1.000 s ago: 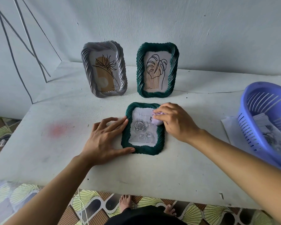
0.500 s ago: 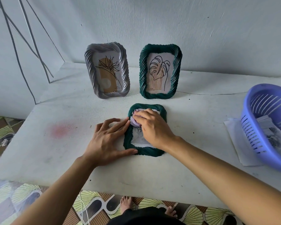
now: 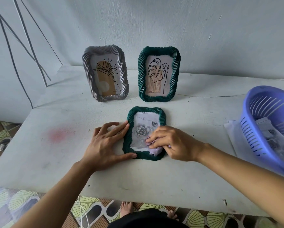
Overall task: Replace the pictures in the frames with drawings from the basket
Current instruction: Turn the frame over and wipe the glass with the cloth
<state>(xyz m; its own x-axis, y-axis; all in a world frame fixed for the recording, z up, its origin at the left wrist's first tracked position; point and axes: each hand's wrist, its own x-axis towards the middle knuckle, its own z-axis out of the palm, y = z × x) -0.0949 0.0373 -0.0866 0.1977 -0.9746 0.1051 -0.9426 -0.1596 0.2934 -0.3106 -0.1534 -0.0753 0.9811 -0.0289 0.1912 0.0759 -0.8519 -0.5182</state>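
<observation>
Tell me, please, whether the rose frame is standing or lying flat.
Lying flat: the rose frame rests face up on the table.

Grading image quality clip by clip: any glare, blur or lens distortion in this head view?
Head view: soft even light, faint shadows; a pale sheen on the lying green frame dulls its rose drawing; the right hand holding the lilac cloth looks slightly soft; wide-angle stretches the basket at right.

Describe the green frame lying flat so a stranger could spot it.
On the white table, a grey frame and a green frame stand upright near the wall. In front of them, touched by the left hand and right hand, lies a second green frame. It alone lies flat, showing a rose drawing.
</observation>
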